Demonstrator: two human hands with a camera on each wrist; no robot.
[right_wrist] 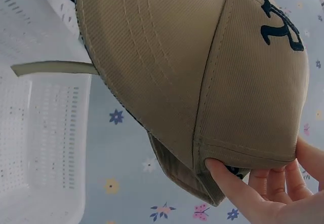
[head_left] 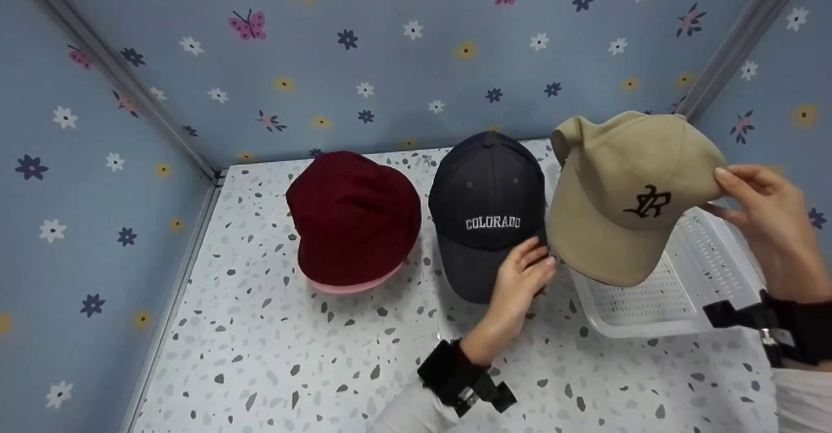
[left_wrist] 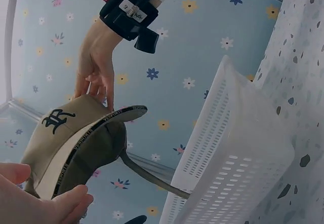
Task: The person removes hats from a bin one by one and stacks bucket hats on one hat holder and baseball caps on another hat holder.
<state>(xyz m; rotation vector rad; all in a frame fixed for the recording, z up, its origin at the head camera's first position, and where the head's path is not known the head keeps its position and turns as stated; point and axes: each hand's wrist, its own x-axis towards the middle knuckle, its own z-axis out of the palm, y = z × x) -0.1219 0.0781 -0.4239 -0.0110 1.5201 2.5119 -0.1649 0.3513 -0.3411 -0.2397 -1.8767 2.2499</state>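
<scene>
A tan baseball cap (head_left: pixel 640 170) with a dark emblem hangs tilted above the white basket, brim toward the front. My right hand (head_left: pixel 773 215) pinches its right side; in the right wrist view the thumb (right_wrist: pixel 228 181) lies on the cap's lower edge. The cap's strap (left_wrist: pixel 152 176) dangles toward the basket. My left hand (head_left: pixel 520 277) is in front of the navy COLORADO cap (head_left: pixel 487 186), fingers loosely extended near the tan brim. Whether those fingertips touch either cap I cannot tell. In the left wrist view, the left hand (left_wrist: pixel 45 203) shows beside the tan cap.
A white perforated plastic basket (head_left: pixel 624 329) stands at the right on the speckled tabletop (head_left: pixel 260 355). Left of the navy cap sits a dark red cap (head_left: pixel 354 218), with a pink brim edge (head_left: pixel 351 288) showing beneath it. Flower-patterned walls (head_left: pixel 416 62) enclose the back and sides.
</scene>
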